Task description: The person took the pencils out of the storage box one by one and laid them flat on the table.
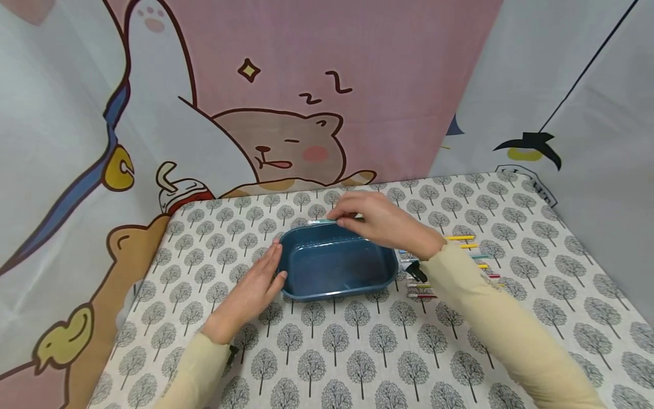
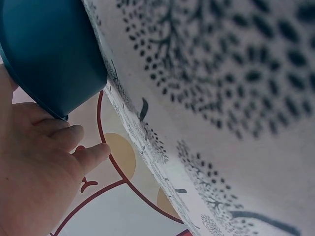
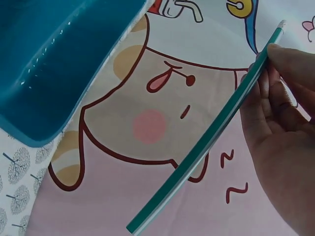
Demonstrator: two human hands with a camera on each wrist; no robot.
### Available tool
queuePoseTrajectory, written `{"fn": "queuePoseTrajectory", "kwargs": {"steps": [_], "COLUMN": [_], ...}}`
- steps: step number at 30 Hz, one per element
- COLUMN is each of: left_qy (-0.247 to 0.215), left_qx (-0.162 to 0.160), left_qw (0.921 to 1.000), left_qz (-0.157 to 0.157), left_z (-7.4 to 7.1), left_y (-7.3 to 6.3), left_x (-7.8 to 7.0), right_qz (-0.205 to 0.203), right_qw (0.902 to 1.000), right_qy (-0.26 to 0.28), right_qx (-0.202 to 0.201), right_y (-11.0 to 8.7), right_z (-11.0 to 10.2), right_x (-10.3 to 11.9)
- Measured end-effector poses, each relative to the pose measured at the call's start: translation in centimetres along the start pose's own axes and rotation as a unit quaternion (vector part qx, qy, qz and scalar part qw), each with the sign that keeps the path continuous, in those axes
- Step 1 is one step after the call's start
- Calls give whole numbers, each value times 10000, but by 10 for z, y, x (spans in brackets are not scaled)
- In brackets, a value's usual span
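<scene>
A dark blue rectangular basin [image 1: 339, 293] sits on the tree-patterned cloth. My left hand [image 1: 254, 282] rests against its left side, fingers extended along the rim. In the left wrist view the fingers [image 2: 66, 135] of that hand lie beside the basin wall [image 2: 54, 59]. Over the basin's far rim, my right hand [image 1: 375, 216] pinches a green-and-white striped pencil [image 3: 197, 147]. Thumb and fingers grip it close to its white eraser end [image 3: 281, 23]; the long rest of the shaft sticks out of the hand. The opposite end looks flat.
Right of the basin, several pencils in yellow [image 1: 460, 238], red and teal lie side by side, partly hidden beneath my right forearm. Cloth covers the table [image 1: 317, 363]. A cartoon-printed curtain [image 1: 398, 74] stands behind the table and along its sides.
</scene>
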State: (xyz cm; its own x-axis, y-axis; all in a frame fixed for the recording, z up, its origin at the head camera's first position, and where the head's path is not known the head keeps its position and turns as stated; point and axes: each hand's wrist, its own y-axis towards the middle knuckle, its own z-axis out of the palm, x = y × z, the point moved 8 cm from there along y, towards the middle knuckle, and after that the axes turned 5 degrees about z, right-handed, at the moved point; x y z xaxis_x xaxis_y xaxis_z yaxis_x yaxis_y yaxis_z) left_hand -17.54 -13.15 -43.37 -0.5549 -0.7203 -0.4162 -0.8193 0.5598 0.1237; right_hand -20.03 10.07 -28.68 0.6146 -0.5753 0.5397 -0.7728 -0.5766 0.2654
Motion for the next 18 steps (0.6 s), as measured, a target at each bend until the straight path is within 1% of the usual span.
{"fn": "queuePoseTrajectory", "kwargs": {"steps": [4,11,18], "left_qy": [10,18,28], "left_qx": [0,-18,-25], "left_qw": [10000,10000,10000], "left_qz": [-1,31,46], "left_z": [1,1,0], "left_y": [0,0,0], "left_x": [0,0,-1], "right_qz": [-4,-210,-191], "right_qw": [9999,9992,9972], "right_qy": [-99,-137,-345], "right_qx": [-114,-320,-630], "right_y": [-8,-25,-43], "right_z": [-6,-15,-25], "right_x": [0,2,0]}}
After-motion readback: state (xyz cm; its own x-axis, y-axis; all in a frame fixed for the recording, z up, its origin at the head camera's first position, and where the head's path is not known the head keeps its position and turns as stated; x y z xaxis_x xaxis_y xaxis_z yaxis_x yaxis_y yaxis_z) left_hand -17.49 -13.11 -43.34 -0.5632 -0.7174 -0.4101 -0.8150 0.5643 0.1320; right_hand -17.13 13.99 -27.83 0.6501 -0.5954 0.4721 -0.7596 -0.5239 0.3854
